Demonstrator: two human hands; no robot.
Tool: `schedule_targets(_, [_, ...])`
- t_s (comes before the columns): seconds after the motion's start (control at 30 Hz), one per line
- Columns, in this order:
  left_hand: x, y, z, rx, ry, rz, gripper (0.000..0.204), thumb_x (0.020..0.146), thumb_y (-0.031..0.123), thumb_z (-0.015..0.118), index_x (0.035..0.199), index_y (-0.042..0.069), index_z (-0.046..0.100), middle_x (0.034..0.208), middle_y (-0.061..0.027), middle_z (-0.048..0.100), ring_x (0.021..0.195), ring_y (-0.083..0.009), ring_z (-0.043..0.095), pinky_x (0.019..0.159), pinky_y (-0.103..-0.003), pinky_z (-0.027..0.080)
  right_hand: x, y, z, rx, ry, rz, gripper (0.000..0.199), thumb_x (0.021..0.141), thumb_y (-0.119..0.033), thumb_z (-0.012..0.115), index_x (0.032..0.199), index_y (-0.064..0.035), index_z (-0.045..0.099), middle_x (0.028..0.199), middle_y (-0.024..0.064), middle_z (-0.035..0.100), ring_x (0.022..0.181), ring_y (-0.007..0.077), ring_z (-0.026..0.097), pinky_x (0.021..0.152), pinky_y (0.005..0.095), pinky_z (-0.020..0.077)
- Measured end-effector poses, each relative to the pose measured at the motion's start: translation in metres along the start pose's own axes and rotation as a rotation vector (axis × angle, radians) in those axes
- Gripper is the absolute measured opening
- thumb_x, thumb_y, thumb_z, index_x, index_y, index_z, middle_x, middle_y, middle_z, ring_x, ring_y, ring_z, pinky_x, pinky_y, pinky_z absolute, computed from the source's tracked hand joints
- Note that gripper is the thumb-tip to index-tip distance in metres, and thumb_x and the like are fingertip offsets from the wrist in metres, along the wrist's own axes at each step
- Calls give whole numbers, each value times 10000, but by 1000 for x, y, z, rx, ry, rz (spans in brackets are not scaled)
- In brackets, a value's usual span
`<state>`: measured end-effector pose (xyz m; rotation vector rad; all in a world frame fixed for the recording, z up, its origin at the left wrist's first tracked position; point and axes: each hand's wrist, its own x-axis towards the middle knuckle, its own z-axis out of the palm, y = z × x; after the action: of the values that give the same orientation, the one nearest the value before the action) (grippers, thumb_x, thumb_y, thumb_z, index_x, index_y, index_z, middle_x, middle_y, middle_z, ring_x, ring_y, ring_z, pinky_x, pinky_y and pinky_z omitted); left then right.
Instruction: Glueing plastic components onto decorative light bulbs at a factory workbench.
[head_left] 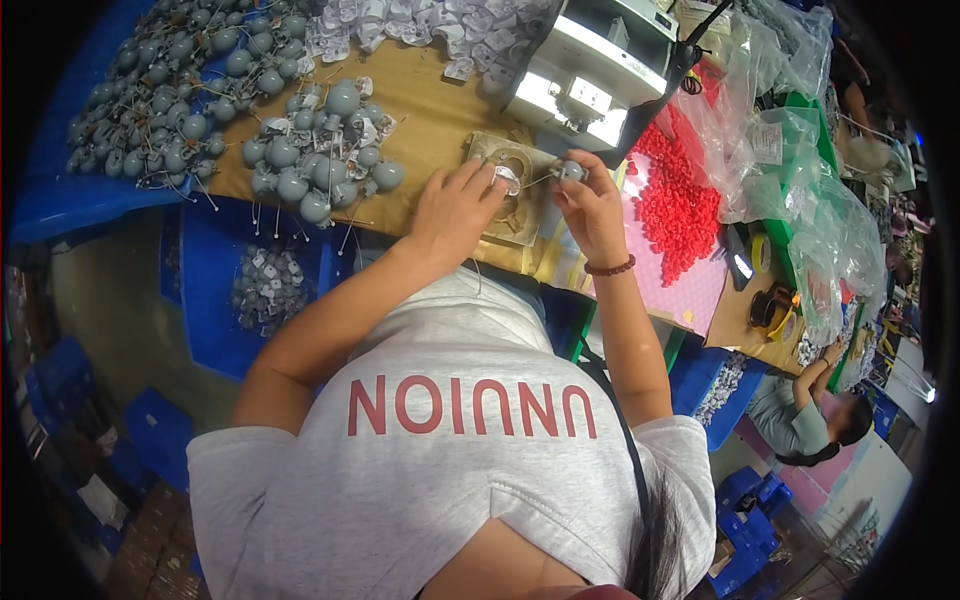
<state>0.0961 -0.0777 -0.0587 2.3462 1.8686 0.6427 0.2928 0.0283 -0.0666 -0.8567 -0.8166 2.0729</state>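
Observation:
My right hand [595, 210], with a beaded bracelet at its wrist, pinches a small grey rounded part [572, 172] between thumb and fingers. A thin pale wire seems to run from this part toward the left. Left of it, a metal fixture plate [515, 228] with a round recess lies on the table, and a small white plastic piece [507, 180] sits in it. My left hand [455, 215] lies over the plate's left side, fingers stretched out, their tips beside the white piece. Whether they touch it I cannot tell.
Grey ball-shaped parts with wires [325, 155] are heaped to the left. White plastic pieces [450, 30] lie at the back. A white machine [590, 75] stands behind the plate. Red small parts [675, 190] and clear plastic bags [805, 190] are at right. A co-worker [805, 420] sits farther right.

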Motion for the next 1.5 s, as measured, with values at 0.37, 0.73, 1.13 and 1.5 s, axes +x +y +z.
schedule_targets(0.37, [1,-6,-7,-128,-90,-12,362,813,41,573,1170,48,633,1250,-123,580,1228,-298,525,957,-419,440,24,1,14,-998,-97,-87,255,829,-191,791,932,14,681,731,57,681,639,93,610,577,250,480])
schedule_targets(0.73, [15,-3,-8,-169,-153,-158,398,788,112,673,1172,72,577,1172,-87,590,1137,-283,552,888,-420,457,13,18,28,-1327,75,-330,352,790,-266,800,983,-24,633,716,110,678,623,272,650,570,360,502])
schedule_targets(1.13, [26,0,13,-71,16,-95,314,781,107,635,1091,117,586,1026,-33,613,1061,-244,554,812,-413,450,38,-34,0,-1090,487,-1051,385,890,-47,653,1253,-1,532,1078,100,547,777,171,567,718,277,475])
schedule_targets(1.5, [30,-4,15,-158,29,-103,300,764,83,629,1059,128,603,974,-40,620,1040,-243,574,797,-414,467,94,-67,-63,-639,450,-531,466,915,-162,687,1286,40,488,930,45,632,767,79,584,664,233,479])
